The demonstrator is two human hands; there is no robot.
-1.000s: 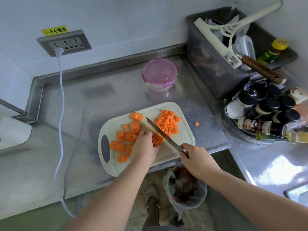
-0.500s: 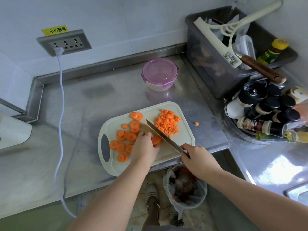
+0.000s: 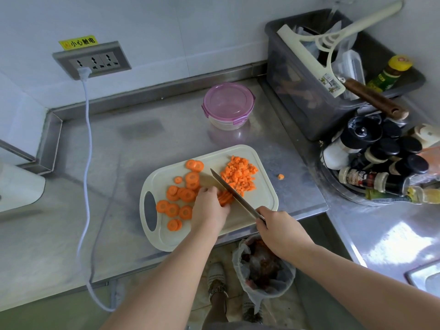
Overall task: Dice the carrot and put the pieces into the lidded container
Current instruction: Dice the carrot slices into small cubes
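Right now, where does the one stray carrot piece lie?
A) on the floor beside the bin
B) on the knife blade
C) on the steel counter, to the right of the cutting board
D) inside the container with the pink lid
C: the stray carrot piece lies on the bare counter, just off the right edge of the cutting board, and the container has its lid on.
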